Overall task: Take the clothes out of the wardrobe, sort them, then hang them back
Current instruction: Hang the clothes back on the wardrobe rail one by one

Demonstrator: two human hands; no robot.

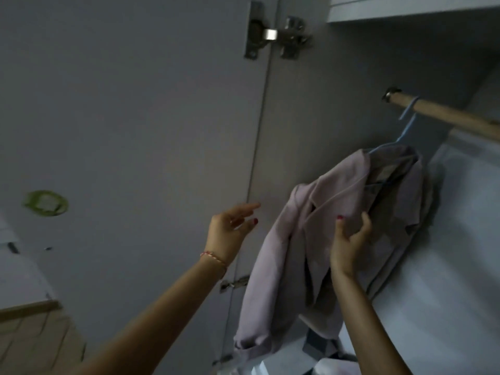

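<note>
A pale pink shirt (311,239) hangs on a light blue hanger (405,123) hooked over the wooden rail (446,115) at the upper right inside the wardrobe. My right hand (349,244) is raised against the shirt's front near the collar, fingers curled on the cloth. My left hand (230,228) is lifted to the left of the shirt, fingers spread, holding nothing, close to the edge of the wardrobe door (135,131). A grey checked garment (319,345) shows below the shirt's hem.
The grey door stands open on the left with metal hinges (276,33) at the top and another (232,284) lower down. A green round sticker (44,203) is on the door. A shelf edge (405,9) runs above the rail. White wardrobe wall (446,266) lies right.
</note>
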